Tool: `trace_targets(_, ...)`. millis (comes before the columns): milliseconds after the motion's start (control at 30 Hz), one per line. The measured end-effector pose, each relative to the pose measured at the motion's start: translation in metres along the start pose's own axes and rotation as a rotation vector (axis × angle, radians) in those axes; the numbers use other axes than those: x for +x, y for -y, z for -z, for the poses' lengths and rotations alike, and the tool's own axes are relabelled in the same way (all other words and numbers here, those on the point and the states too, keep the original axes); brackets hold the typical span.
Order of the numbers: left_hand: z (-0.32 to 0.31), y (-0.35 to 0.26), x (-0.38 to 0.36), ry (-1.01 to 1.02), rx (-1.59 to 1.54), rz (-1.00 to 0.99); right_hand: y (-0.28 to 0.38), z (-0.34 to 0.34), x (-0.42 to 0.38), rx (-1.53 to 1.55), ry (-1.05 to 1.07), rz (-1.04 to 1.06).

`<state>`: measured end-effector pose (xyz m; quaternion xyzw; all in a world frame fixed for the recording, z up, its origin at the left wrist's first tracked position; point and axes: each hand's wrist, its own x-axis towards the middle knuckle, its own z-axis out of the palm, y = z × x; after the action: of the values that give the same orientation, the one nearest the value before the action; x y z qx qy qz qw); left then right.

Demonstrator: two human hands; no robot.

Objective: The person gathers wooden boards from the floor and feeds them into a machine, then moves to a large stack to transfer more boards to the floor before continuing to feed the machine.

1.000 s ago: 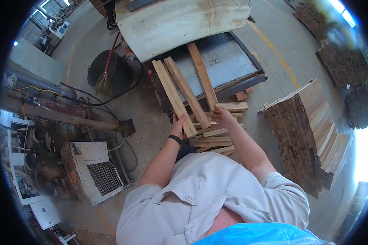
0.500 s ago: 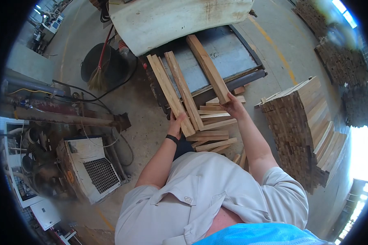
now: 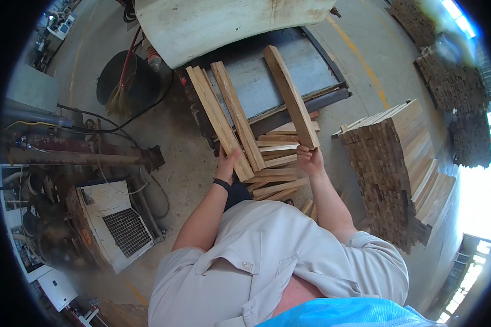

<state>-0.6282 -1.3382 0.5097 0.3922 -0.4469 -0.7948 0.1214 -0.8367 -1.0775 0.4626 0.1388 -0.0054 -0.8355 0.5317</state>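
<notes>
Black bin [image 3: 123, 76] off the machine bed's [image 3: 289, 68] left edge holds a broom [image 3: 119, 90]. My left hand [image 3: 226, 163] grips two planks [image 3: 223, 117] overhanging the bed's near edge; my right hand [image 3: 310, 159] is closed on a third plank [image 3: 292, 95], angled across the bed. Loose boards [image 3: 275, 163] lie below, stacked wood [image 3: 398, 158] close on the right.

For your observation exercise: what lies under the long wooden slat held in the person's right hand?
Under the slat in the right hand lie the grey machine table and, nearer, a pile of short boards. Whatever is beneath that pile is covered.
</notes>
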Motion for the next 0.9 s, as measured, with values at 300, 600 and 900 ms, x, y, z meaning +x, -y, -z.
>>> trace_targets(300,0.005,0.001,0.002,0.028,0.028,-0.005,0.023,-0.017,0.038,-0.679,-0.683,0.557)
trace_targets(600,0.018,0.008,0.008,0.032,0.051,0.012,0.058,-0.024,0.148,-0.941,-0.692,0.741)
trace_targets(900,0.025,-0.003,0.003,0.062,0.051,0.002,0.049,-0.089,0.258,-0.891,-0.570,0.776)
